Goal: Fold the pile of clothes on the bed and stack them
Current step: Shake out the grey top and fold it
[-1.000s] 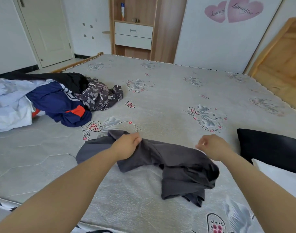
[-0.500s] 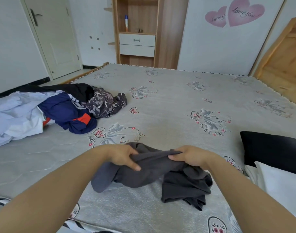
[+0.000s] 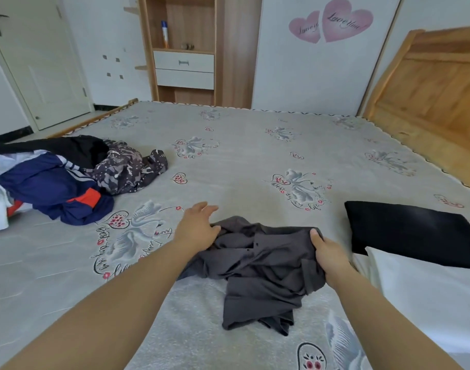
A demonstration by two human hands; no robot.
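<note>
Grey shirt [image 3: 260, 265] lies crumpled on bed [image 3: 255, 161], near edge. Right hand [image 3: 328, 253] grips shirt's right side. Left hand [image 3: 197, 228]: fingers straight, released, at shirt's left edge. Unfolded pile [image 3: 60, 180] far left.

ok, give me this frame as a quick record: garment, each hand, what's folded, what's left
garment: dark grey shirt, crumpled on the bed
left hand: fingers straight, at the shirt's left edge
right hand: grip on the shirt's right edge
folded: black piece and white piece, at right
unfolded: pile at left, with navy jacket
</note>
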